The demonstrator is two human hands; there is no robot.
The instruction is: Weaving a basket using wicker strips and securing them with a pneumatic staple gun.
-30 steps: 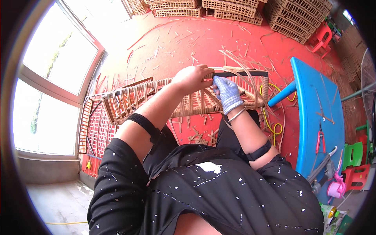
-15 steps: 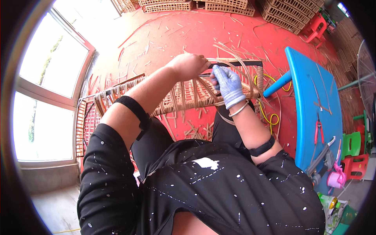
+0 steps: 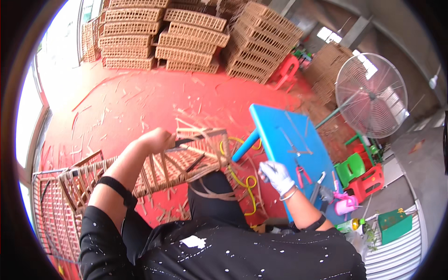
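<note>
While the red floor (image 3: 116, 95) fills the middle of the frame, stacked wicker trays (image 3: 189, 42) stand along the top. The blue surface (image 3: 275, 116) sits right of centre. Left of centre, before my legs, is the wicker piece (image 3: 177, 179): its lower edge looks woven, but the dark rail (image 3: 185, 140) at its upper right shows bare, with loose strands (image 3: 189, 125) poking up, so I judge that corner unfinished and the rest well along. My left hand (image 3: 159, 141) is closed over its upper edge. My gloved right hand (image 3: 277, 178), near the surface, is half curled; I cannot tell whether it holds anything. Red-handled pliers (image 3: 302, 175) lie just right of it.
</note>
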